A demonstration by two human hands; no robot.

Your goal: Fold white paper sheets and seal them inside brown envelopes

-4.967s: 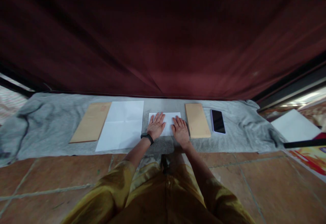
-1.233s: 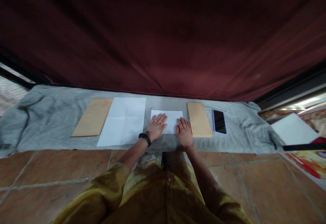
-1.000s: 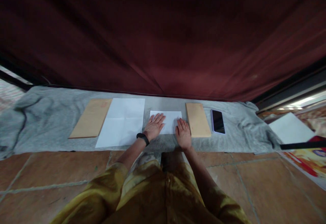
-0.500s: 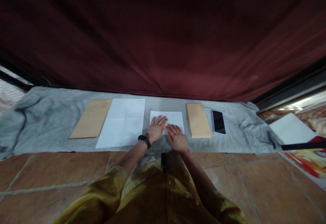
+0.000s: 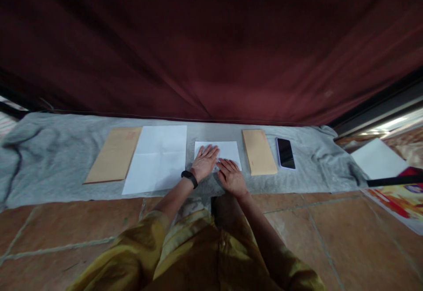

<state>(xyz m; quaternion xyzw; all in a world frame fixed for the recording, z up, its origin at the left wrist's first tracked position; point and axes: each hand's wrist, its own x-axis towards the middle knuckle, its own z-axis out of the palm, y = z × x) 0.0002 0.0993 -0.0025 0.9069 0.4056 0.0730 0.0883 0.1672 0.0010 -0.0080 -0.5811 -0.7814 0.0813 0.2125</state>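
Observation:
A small white sheet of paper (image 5: 228,150), perhaps folded, lies in front of me on a grey cloth (image 5: 313,163). My left hand (image 5: 205,162) rests flat on its left part, fingers stretched out, a black band on the wrist. My right hand (image 5: 231,176) lies on its near right edge, fingers extended side by side and close to the left fingertips. Left of the hands is a larger white sheet (image 5: 158,158) with crease lines. It touches or overlaps a brown envelope (image 5: 114,154). On the right side lies a narrower stack of brown envelopes (image 5: 260,152).
A phone (image 5: 286,153) with a dark screen lies right of the narrow envelopes. Behind the cloth hangs a dark red curtain (image 5: 211,61). White paper (image 5: 378,158) and a colourful printed package (image 5: 401,203) are at the far right. Tiled floor (image 5: 66,225) runs along the near edge.
The view has shifted slightly. Both hands stay flat on the small white sheet, with hardly any movement across it. The other papers and the phone keep their places.

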